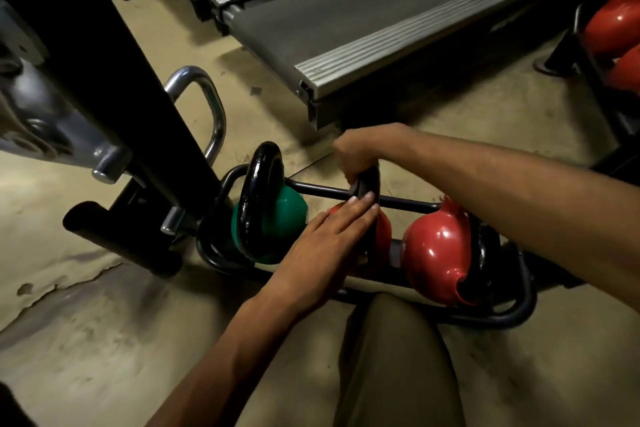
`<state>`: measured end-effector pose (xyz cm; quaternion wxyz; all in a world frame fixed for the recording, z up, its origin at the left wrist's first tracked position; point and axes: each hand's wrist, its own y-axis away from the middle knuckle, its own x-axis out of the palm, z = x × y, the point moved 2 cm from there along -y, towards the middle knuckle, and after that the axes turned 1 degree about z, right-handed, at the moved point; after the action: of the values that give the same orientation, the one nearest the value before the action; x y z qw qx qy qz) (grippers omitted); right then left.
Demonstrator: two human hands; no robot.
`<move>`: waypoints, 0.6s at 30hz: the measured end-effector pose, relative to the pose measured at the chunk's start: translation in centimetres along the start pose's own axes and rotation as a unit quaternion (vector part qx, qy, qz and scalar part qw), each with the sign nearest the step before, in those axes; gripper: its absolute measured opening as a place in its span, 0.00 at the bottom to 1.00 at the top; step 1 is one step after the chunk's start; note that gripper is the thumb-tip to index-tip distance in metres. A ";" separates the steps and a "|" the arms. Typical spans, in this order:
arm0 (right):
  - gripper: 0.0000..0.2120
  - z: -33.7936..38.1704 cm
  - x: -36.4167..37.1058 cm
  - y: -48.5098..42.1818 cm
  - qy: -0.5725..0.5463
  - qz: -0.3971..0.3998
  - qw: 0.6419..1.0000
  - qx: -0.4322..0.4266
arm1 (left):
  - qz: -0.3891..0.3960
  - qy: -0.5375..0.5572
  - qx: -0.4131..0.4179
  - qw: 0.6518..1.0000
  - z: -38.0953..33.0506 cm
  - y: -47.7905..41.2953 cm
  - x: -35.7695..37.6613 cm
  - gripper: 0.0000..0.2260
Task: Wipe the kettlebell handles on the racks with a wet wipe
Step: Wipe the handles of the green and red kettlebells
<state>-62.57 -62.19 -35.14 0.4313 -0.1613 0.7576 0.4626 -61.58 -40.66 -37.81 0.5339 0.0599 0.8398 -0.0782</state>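
Note:
A low black tube rack (519, 308) on the floor holds three kettlebells. The left one is green (291, 215) with a glossy black handle (258, 198). The middle one is red (384, 229), mostly hidden by my hands. A second red kettlebell (436, 250) sits at the right. My right hand (356, 156) grips the top of the middle kettlebell's black handle (372, 180). My left hand (329, 246) lies with straight fingers against the side of that handle. No wipe shows; my right hand may cover it.
Treadmill decks (381, 28) lie just behind the rack. A black machine post (114, 87) with a chrome handle (211, 104) stands at the left. More red kettlebells (613, 21) sit on another rack at the far right. My knee (394, 357) is right in front of the rack.

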 end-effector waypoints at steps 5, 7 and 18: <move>0.11 0.6 -0.3 0.4 -0.039 0.009 0.999 -0.032 | 0.003 0.005 -0.019 1.000 -0.4 0.0 -0.2 0.37; 0.11 0.9 0.0 0.9 -0.059 0.013 0.998 -0.021 | 0.005 0.000 -0.022 1.000 -0.8 -0.1 -0.5 0.37; 0.08 -4.0 4.4 4.1 -0.540 -0.038 0.821 0.183 | 0.008 0.004 -0.025 1.000 -1.4 0.0 -1.0 0.37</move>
<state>-69.75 -62.72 -35.60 0.8098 0.1673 0.4677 0.3123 -62.38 -40.37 -36.32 0.5324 0.0534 0.8432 -0.0526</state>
